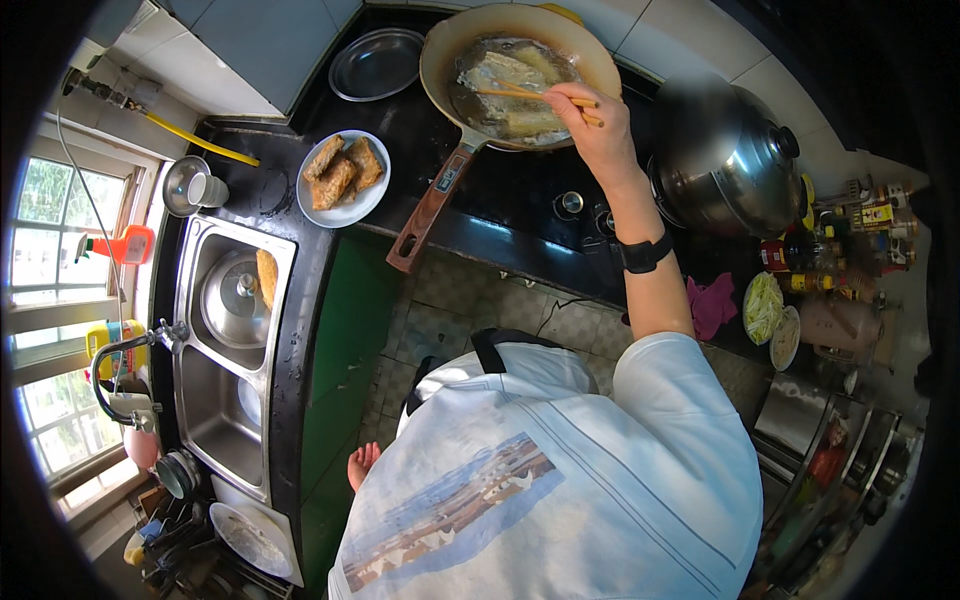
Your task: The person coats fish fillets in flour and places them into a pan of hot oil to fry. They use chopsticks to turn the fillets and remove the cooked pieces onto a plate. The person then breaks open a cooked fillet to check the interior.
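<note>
My right hand (596,124) grips a pair of wooden chopsticks (517,93) over a light-coloured frying pan (441,67). Their tips reach the pieces of food (510,73) lying in bubbling oil; whether they pinch one I cannot tell. The pan's wooden handle (427,214) juts over the counter edge towards me. To its left stands a white plate (336,217) with several browned fried pieces (337,172), which look like fish. Low at my side, my left hand (363,463) shows only partly beside the shirt, and nothing is visible in it.
A large lidded steel pot (727,180) stands right of the pan. An oval metal plate (376,64) lies at the back left. The double sink (225,352) is on the left. On the right are a plate of shredded greens (763,298), a purple cloth (711,306) and several bottles (806,255).
</note>
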A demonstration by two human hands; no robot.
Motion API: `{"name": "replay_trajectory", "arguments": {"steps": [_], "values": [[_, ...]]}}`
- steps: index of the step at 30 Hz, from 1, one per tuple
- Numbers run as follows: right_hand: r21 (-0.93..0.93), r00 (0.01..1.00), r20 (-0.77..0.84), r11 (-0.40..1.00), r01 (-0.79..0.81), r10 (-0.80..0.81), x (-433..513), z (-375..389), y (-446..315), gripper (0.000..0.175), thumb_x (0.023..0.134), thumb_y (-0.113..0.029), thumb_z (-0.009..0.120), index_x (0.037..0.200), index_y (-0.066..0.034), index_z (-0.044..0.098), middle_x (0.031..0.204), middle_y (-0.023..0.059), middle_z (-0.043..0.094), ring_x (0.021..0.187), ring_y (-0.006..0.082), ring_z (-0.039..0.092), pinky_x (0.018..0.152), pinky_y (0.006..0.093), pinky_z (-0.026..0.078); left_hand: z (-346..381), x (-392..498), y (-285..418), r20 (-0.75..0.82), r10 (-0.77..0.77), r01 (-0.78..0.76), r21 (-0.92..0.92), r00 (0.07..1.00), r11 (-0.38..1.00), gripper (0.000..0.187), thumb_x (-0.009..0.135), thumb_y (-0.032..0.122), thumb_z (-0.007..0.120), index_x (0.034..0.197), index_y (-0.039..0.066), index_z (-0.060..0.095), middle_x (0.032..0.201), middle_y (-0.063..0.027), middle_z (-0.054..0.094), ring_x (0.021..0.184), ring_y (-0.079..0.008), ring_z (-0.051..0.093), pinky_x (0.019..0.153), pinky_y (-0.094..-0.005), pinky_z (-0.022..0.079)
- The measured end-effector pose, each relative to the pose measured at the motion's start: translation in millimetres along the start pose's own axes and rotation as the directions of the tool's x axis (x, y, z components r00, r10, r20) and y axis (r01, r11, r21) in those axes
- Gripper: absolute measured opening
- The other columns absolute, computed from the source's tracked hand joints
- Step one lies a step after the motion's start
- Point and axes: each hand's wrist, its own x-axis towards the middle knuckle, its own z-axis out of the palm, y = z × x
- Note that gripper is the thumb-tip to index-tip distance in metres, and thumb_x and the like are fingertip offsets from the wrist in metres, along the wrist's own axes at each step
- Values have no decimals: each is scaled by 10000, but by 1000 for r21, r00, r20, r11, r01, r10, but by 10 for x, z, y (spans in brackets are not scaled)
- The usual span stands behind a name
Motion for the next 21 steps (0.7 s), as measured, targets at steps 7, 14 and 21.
{"name": "replay_trajectory", "arguments": {"steps": [7, 14, 21], "values": [[374, 914, -313, 918, -132, 259, 79, -183, 213, 183, 928, -174, 629, 940, -7, 703, 834, 63, 696, 679, 108, 650, 603, 237, 529, 50, -20, 12, -33, 3, -4, -16, 999, 1000, 405, 943, 172, 462, 1273, -55, 402, 1267, -231, 504, 1129, -379, 552, 947, -448, 519], [468, 823, -281, 819, -331, 493, 158, -64, 504, 243, 920, -175, 640, 998, 54, 659, 904, 114, 679, 685, 161, 668, 614, 258, 571, 86, 53, 1, -5, 2, -2, 17, 1000, 1000, 408, 938, 176, 474, 1265, -59, 410, 1259, -230, 506, 1137, -373, 548, 950, -438, 518], [378, 847, -345, 886, -270, 405, 262, 106, 584, 226, 901, -128, 652, 999, 76, 658, 895, 118, 692, 699, 181, 685, 641, 271, 572, 145, -24, -25, -17, 12, -12, 47, 1000, 999, 383, 931, 172, 481, 1230, -59, 419, 1237, -228, 508, 1103, -371, 570, 933, -437, 529]]}}
